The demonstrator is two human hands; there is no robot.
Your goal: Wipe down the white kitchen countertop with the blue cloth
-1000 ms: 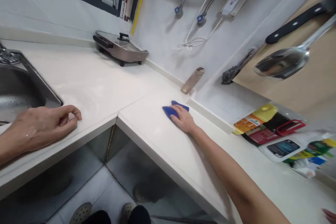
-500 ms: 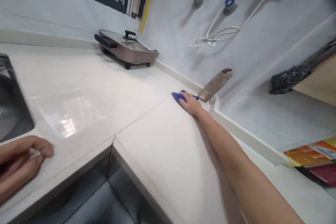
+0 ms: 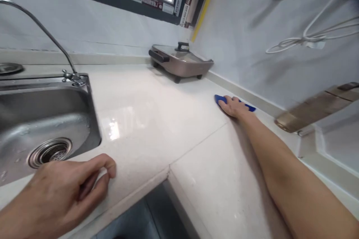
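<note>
My right hand [image 3: 234,106] lies flat on a blue cloth [image 3: 221,99] near the back of the white stone countertop [image 3: 174,127], and the cloth shows on both sides of the fingers. My left hand [image 3: 70,190] rests at the counter's front edge, just below the steel sink [image 3: 92,119]. Its fingers are curled against the thumb, and nothing shows between them. The drain strainer [image 3: 49,153] sits in the wet sink basin.
A tap [image 3: 42,26] rises behind the sink. An electric skillet [image 3: 181,61] with a glass lid stands against the back wall. A blurred tan bottle [image 3: 314,110] lies at the right, and a white cable [image 3: 308,39] hangs on the wall.
My right hand has slid the blue cloth along the counter's back edge toward the skillet. The view has swung left, bringing the whole sink and tap into sight. My left hand remains curled.
</note>
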